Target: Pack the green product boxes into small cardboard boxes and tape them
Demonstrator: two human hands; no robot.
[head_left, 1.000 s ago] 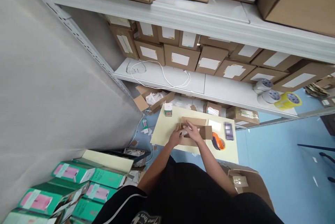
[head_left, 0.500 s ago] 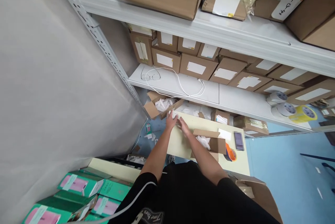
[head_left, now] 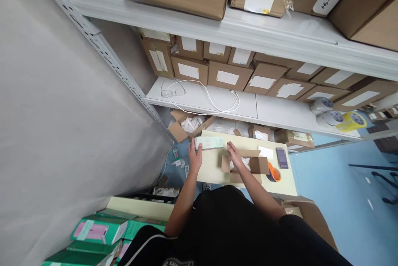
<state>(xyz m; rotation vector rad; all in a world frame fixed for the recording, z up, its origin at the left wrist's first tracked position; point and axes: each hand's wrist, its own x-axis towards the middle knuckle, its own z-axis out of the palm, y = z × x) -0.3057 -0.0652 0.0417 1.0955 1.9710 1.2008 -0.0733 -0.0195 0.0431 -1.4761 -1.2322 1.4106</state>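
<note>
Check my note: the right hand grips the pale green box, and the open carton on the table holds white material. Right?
The side is wrong: in the head view, the left hand grips the pale green box, not the right hand. The open carton on the table does hold white material.

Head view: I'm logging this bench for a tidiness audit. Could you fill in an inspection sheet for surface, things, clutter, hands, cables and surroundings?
Surface: pale yellow table.
Things: pale green box; open carton with white packing inside.
Clutter: tape dispenser and white paper right of the carton; white scraps on the floor.
Hands: left hand grips the box's left end; right hand is over the carton's left side, apart from the box.
Cables: white cable looped on the shelf.
Surroundings: labelled cartons on the shelf; green boxes at lower left.
</note>
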